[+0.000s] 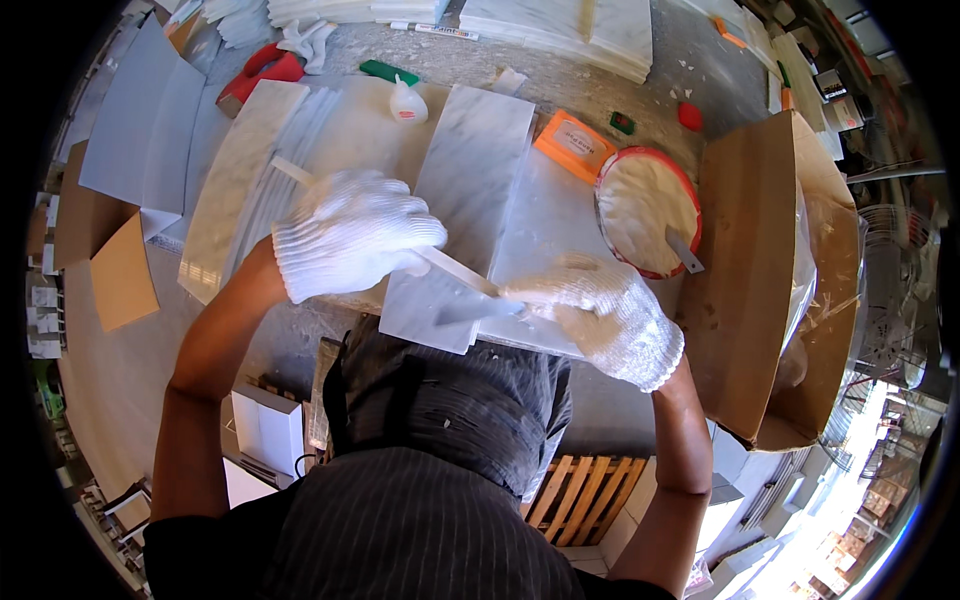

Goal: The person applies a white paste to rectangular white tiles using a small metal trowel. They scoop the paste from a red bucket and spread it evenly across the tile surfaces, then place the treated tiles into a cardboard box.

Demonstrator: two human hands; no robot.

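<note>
In a white knitted glove, my left hand (355,230) is closed around a long, thin white stone strip (458,270). The strip slants down to the right, and its lower end reaches the fingers of my right hand (600,310). Also gloved, my right hand grips a putty knife, its handle hidden in the palm. The knife's blade (474,309) shows just below the strip, slightly blurred. Under both lies a grey-veined marble tile (480,150). Off to the right stands a red-rimmed tub (690,185) of cream paste, with a metal scraper (684,250) standing in it.
Marble tiles (250,150) lean together at left. Beyond my hands are a small white bottle (408,104), a green block (390,72), an orange packet (573,146) and a marker (435,30). Open cardboard boxes flank the bench at right (745,250) and left (145,110).
</note>
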